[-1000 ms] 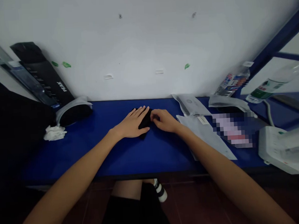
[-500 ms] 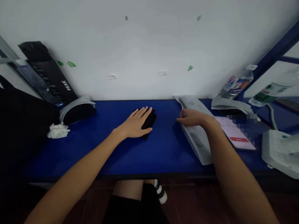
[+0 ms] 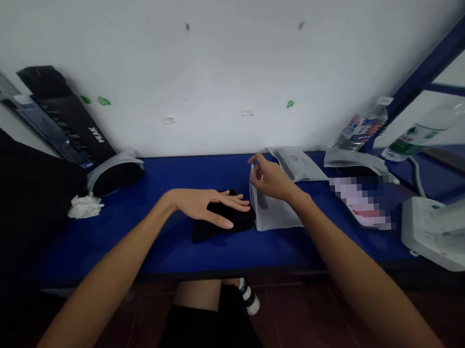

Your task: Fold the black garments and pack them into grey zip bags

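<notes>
My left hand [image 3: 203, 201] lies over a folded black cloth item [image 3: 235, 219] on the blue table, fingers stretched out and together covering part of it. To the right, a translucent frosted plastic bag [image 3: 277, 216] has its open edge facing the cloth and close beside it. My right hand [image 3: 269, 176] reaches over this bag with bent fingers and grips its upper edge near the mouth; the exact pinch is partly hidden. Behind my right wrist a second frosted bag [image 3: 300, 164] rests flat near the wall.
On the right are a phone [image 3: 361, 203], another frosted bag with black contents [image 3: 356, 162], two plastic bottles [image 3: 364, 128] and a white box [image 3: 426, 231]. At left are crumpled tissue [image 3: 85, 206], a filled bag [image 3: 115, 175] and a black PEAK package [image 3: 73, 115].
My right hand has moved left, bringing one frosted bag toward the cloth while another stays behind. The black cloth now lies lower and more spread out, and my left hand has turned over it.
</notes>
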### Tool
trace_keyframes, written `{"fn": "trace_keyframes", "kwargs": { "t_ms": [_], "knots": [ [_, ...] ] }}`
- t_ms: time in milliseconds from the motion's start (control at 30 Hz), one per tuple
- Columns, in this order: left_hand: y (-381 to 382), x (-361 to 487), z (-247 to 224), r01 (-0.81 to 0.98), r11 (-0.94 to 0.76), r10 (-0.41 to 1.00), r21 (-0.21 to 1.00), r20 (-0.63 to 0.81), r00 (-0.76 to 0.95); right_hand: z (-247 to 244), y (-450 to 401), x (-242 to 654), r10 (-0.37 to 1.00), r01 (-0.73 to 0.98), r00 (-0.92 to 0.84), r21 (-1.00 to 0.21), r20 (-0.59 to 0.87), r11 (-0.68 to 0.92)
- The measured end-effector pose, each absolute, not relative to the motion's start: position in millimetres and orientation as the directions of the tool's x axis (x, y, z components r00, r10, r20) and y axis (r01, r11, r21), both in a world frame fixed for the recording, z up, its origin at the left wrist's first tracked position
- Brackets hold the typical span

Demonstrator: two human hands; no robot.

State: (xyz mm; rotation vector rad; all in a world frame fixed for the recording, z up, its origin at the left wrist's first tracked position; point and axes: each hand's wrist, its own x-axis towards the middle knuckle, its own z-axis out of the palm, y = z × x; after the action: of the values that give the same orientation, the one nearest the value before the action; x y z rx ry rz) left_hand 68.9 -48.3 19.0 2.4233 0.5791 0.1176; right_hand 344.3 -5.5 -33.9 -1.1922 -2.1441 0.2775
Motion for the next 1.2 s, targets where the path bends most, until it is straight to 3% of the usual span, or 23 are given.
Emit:
{"fn": "trace_keyframes", "kwargs": {
  "t_ms": [133,233,333,433,733,833,1033,1100,1200],
  "knots": [
    [-51.3,75.6,19.0,0.305,-0.602,0.431,0.738,-0.022,0.902,-35.8,-12.3,327.0,0.780,0.580,-0.342,-0.536,0.524,0.614],
    [-46.9,79.9,7.3,0.271,-0.554,0.575,0.787,0.127,0.808,-35.7,-19.9,316.1,0.703,0.460,-0.362,-0.539,0.612,0.706],
    [-40.6,83.4,-5.6,0.359,-0.640,0.744,0.679,0.432,0.510,-36.2,-26.7,308.4,0.631,0.366,-0.342,-0.520,0.696,0.772],
    [-34.6,83.7,-16.0,0.504,-0.684,0.724,0.527,0.578,0.377,-38.1,-30.6,303.5,0.623,0.341,-0.321,-0.527,0.713,0.779],
    [-30.9,79.3,-23.9,0.630,-0.695,0.713,0.347,0.443,0.543,-50.8,-26.0,295.8,0.654,0.325,-0.261,-0.573,0.710,0.753],
    [-29.9,80.7,-23.1,0.691,-0.655,0.750,0.307,0.382,0.541,-58.3,-20.0,292.3,0.658,0.398,-0.228,-0.548,0.717,0.735],
    [-16.5,62.2,-19.2,0.861,-0.359,0.871,0.361,0.462,0.169,-65.6,-14.0,283.9,0.612,0.570,-0.475,-0.309,0.633,0.762],
    [-11.7,51.5,-17.4,0.880,-0.271,0.887,0.389,0.456,0.072,-60.5,-12.6,286.7,0.620,0.579,-0.483,-0.305,0.618,0.756],
    [-7.2,41.8,-18.6,0.886,-0.180,0.915,0.427,0.403,-0.009,-42.3,-13.6,298.1,0.647,0.529,-0.427,-0.405,0.632,0.746]
  ]
}}
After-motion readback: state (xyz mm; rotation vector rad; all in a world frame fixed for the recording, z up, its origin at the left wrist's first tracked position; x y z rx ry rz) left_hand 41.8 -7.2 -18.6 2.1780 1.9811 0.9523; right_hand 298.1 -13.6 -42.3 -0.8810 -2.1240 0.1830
